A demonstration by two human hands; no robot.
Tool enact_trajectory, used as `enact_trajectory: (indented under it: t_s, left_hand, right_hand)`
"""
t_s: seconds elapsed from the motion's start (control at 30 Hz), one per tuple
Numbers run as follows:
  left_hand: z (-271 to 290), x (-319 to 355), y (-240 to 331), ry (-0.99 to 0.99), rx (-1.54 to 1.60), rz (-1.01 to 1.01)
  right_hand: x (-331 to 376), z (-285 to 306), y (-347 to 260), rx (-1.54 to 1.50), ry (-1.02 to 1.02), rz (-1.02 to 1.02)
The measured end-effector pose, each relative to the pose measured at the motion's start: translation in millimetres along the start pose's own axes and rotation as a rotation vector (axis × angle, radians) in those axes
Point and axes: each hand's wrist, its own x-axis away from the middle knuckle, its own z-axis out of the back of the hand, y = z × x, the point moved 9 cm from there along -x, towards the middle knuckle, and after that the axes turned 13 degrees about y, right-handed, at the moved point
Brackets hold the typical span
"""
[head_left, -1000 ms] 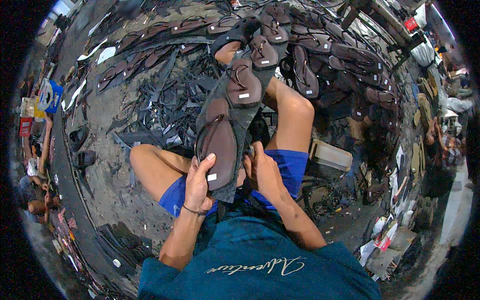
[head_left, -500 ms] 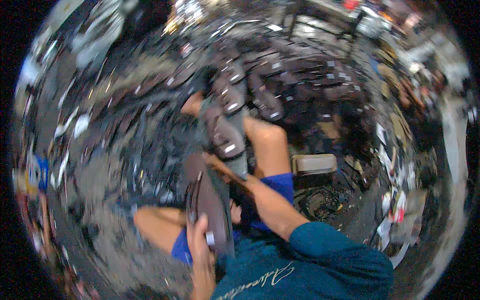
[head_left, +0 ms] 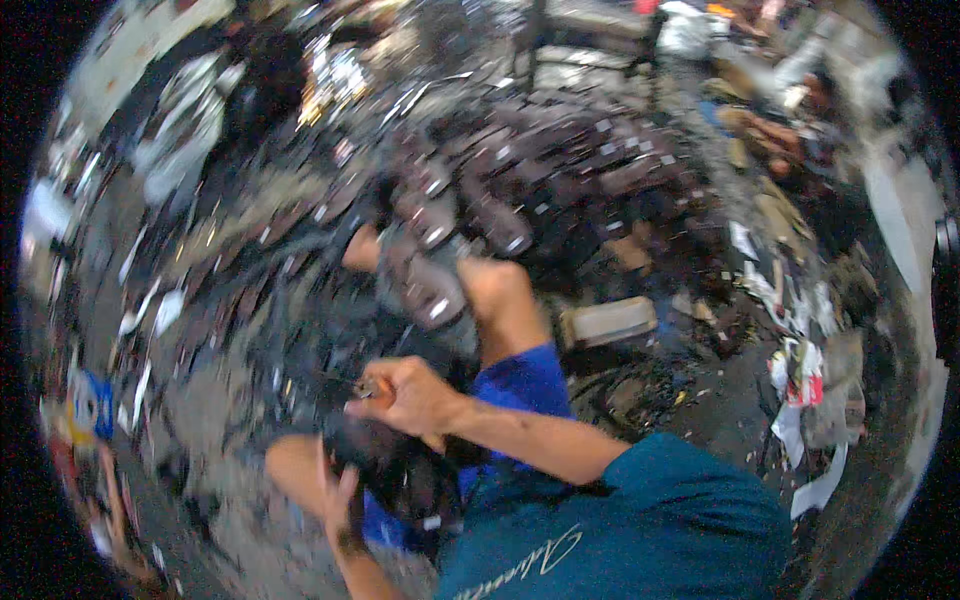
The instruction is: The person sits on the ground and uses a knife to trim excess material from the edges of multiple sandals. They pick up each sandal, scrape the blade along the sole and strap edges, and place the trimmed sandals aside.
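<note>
My left hand grips the edge of a dark sandal in my lap, its fingers against the near left side. The sandal is blurred, with a small white patch near its lower end. Just above it, my right hand is closed round a small tool with an orange-brown handle. A thin line seems to stick out leftward from the handle; blur hides what kind of tool it is. Beyond my hands, a brown sandal with a white label lies between my legs, beside my bent knee.
A large heap of brown sandals spreads across the floor ahead. A pale, brick-shaped block lies to the right of my knee. Scraps and white wrappers litter the right side. A blue-and-yellow packet sits at far left.
The sandal in my left hand has been lowered and tilted into my lap. My right hand has come back from near its far end, and now a handled tool shows in it.
</note>
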Motion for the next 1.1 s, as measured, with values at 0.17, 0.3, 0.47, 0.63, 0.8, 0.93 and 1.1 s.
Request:
enact_trajectory:
  t_s: [0.17, 0.3, 0.47, 0.63, 0.8, 0.93, 1.1]
  left_hand:
    - [26, -10, 16, -0.121, 0.173, -0.120]
    - [89, 2, 59, -0.017, 0.353, -0.152]
    - [84, 37, 46, -0.170, 0.255, -0.102]
    - [80, 60, -1, -0.204, 0.273, 0.070]
    - [79, 70, 9, -0.185, 0.063, 0.013]
    - [67, 74, 30, -0.185, 0.059, 0.050]
    - [47, 83, 40, -0.299, 0.058, 0.124]
  right_hand:
    - [14, 25, -49, 0.140, -0.033, 0.067]
    - [53, 95, -51, 0.262, 0.205, 0.192]
    - [125, 91, -41, 0.248, -0.142, 0.228]
    - [158, 103, -16, 0.175, -0.324, 0.040]
    - [137, 107, -40, 0.294, -0.268, 0.165]
    - [114, 109, -64, 0.353, -0.325, 0.114]
    - [88, 100, -83, 0.343, -0.391, 0.105]
